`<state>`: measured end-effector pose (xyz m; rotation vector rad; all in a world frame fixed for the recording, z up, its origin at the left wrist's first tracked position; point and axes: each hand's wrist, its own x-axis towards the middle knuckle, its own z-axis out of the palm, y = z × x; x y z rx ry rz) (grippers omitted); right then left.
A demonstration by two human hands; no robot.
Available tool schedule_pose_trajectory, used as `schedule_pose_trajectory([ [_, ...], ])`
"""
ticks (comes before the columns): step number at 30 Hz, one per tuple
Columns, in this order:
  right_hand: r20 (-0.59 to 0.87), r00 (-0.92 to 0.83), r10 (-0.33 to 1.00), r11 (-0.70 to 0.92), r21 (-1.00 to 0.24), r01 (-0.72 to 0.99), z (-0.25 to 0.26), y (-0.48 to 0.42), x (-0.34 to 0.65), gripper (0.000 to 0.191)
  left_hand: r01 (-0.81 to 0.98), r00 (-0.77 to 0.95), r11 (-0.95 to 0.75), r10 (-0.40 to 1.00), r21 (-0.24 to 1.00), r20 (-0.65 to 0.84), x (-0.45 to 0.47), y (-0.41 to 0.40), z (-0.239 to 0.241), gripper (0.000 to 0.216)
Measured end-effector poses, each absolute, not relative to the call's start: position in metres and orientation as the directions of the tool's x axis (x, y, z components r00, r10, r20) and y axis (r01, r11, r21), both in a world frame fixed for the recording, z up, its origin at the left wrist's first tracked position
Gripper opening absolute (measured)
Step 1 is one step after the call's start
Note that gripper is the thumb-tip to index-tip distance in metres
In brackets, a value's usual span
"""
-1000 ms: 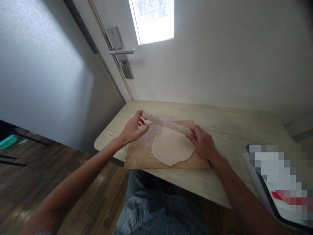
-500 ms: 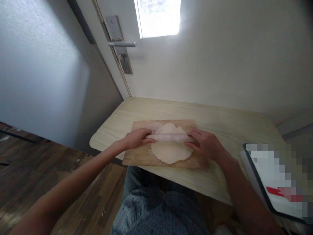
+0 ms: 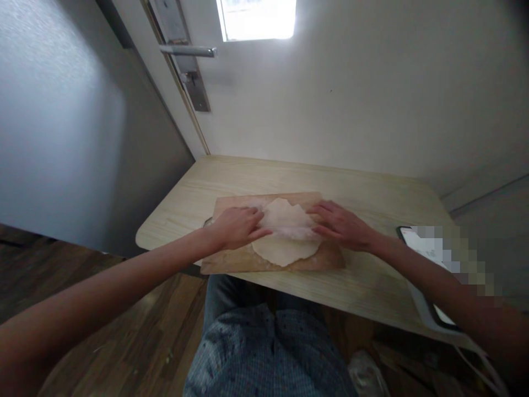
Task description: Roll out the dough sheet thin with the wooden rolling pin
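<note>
A flat round of pale dough [image 3: 284,251] lies on a wooden board [image 3: 230,262] on a light wood table [image 3: 374,289]. A floured rolling pin [image 3: 289,230], blurred by motion, lies across the middle of the dough. My left hand [image 3: 237,227] rests on the pin's left end with its fingers stretched flat. On the pin's right end lies my right hand [image 3: 341,225], fingers likewise laid out flat. Both palms press down on the pin rather than wrapping it.
A device with a lit screen [image 3: 415,247] lies at the table's right edge under my right forearm. A door with a metal handle [image 3: 188,51] stands behind the table's left corner. My lap [image 3: 264,347] is under the near edge.
The pin was lifted at an angle above the board's far side, then set down on the dough. It has rolled nearer, and my hands went from gripping its ends to lying flat.
</note>
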<state>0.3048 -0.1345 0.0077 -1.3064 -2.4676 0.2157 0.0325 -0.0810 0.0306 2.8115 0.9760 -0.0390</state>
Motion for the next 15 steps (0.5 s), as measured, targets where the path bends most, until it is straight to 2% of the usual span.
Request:
schedule_pose_trajectory([
  [3, 0.232, -0.498, 0.835, 0.55, -0.33, 0.768, -0.001, -0.122, 0.307, 0.048, 0.614, 0.785, -0.776, 0.62, 0.145, -0.009, 0.042, -0.077, 0.029, 0.043],
  [8, 0.128, -0.451, 0.883, 0.463, -0.387, 0.797, -0.017, -0.111, 0.314, 0.058, 0.608, 0.756, -0.708, 0.654, 0.36, 0.009, 0.053, -0.066, 0.015, 0.047],
  [10, 0.099, -0.422, 0.901, 0.425, -0.391, 0.816, -0.021, -0.11, 0.315, 0.06, 0.637, 0.716, -0.654, 0.698, 0.409, 0.001, 0.055, -0.061, 0.009, 0.049],
  [15, 0.048, -0.354, 0.934, 0.339, -0.433, 0.835, -0.019, -0.112, 0.314, 0.06, 0.758, 0.6, -0.549, 0.799, 0.352, -0.046, 0.057, -0.055, 0.001, 0.053],
])
